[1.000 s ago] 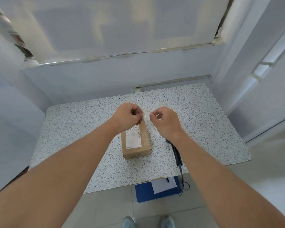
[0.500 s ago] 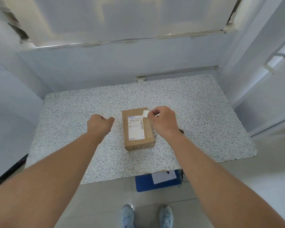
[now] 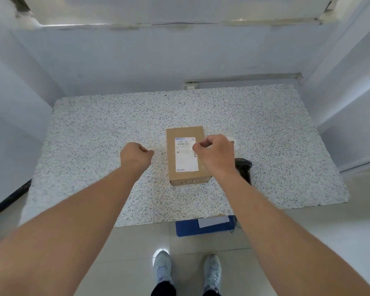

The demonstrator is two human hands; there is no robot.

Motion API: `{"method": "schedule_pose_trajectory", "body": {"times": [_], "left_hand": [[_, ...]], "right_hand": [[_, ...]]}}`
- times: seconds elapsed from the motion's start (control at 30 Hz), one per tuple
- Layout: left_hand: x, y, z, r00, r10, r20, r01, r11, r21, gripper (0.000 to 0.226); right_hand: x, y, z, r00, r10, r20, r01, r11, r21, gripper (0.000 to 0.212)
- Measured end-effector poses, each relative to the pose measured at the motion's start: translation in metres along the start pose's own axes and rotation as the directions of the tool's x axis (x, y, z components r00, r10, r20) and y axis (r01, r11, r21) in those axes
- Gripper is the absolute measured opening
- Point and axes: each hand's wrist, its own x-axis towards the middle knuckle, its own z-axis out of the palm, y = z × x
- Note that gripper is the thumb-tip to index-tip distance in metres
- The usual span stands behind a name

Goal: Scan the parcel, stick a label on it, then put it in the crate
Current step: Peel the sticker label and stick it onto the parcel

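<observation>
A brown cardboard parcel (image 3: 185, 133) lies on the speckled table (image 3: 94, 135), a white printed shipping label on its top. My right hand (image 3: 216, 152) hovers over the parcel's right side and pinches a small white label (image 3: 191, 144) above the printed one. My left hand (image 3: 136, 155) is a closed fist just left of the parcel, apart from it; a scrap of white paper seems to peek from its fingers. A black scanner (image 3: 244, 169) lies on the table right of the parcel, partly behind my right forearm.
A blue crate (image 3: 188, 229) with white paper in it stands on the floor under the table's near edge. A white sheet with red print (image 3: 232, 143) lies behind my right hand. Walls close in at the back and sides. My shoes show below.
My hands have come apart: the left moved off to the left of the parcel, and the right carried the small label down and left over the parcel's top.
</observation>
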Motion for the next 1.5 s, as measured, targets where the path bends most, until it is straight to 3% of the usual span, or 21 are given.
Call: {"method": "schedule_pose_trajectory", "body": {"times": [0.27,0.37,0.47,0.57,0.7,0.83,1.13,1.27,1.4,1.5], "left_hand": [[0.017,-0.022,0.002,0.998,0.030,0.056,-0.026,0.997,-0.066,0.014],[0.014,-0.016,-0.002,0.981,0.167,0.103,-0.157,0.983,-0.095,0.009],[0.008,0.002,-0.007,0.918,0.339,0.204,-0.312,0.937,-0.156,0.005],[0.003,0.023,-0.008,0.828,0.428,0.361,-0.371,0.902,-0.219,0.012],[0.000,0.048,-0.003,0.762,0.391,0.517,-0.238,0.911,-0.338,0.022],[0.004,0.060,-0.001,0.732,0.355,0.581,-0.137,0.912,-0.386,0.022],[0.021,0.068,-0.003,0.745,0.348,0.569,-0.124,0.911,-0.394,0.018],[0.030,0.066,0.000,0.773,0.341,0.535,-0.109,0.902,-0.417,0.016],[0.038,0.067,0.004,0.818,0.305,0.487,-0.081,0.900,-0.428,0.012],[0.044,0.066,0.008,0.825,0.286,0.488,-0.040,0.890,-0.455,0.011]], "right_hand": [[-0.002,0.003,0.036,0.999,0.026,-0.044,-0.027,0.999,-0.032,0.024],[-0.003,0.000,0.043,0.996,0.048,-0.069,-0.053,0.996,-0.073,0.024],[-0.003,-0.005,0.045,0.994,0.048,-0.098,-0.058,0.993,-0.103,0.024],[-0.002,-0.011,0.043,0.990,0.067,-0.121,-0.080,0.991,-0.104,0.025],[-0.004,-0.017,0.039,0.987,0.054,-0.149,-0.067,0.994,-0.084,0.024],[-0.004,-0.021,0.031,0.985,0.006,-0.174,-0.008,1.000,-0.009,0.023],[0.007,-0.018,0.028,0.992,-0.079,-0.097,0.081,0.997,0.009,0.027],[0.011,-0.018,0.031,0.994,-0.085,-0.065,0.088,0.995,0.042,0.019],[0.023,-0.014,0.032,0.989,0.002,-0.151,0.017,0.992,0.125,0.007],[0.034,-0.008,0.031,0.983,0.084,-0.164,-0.048,0.975,0.216,0.015]]}}
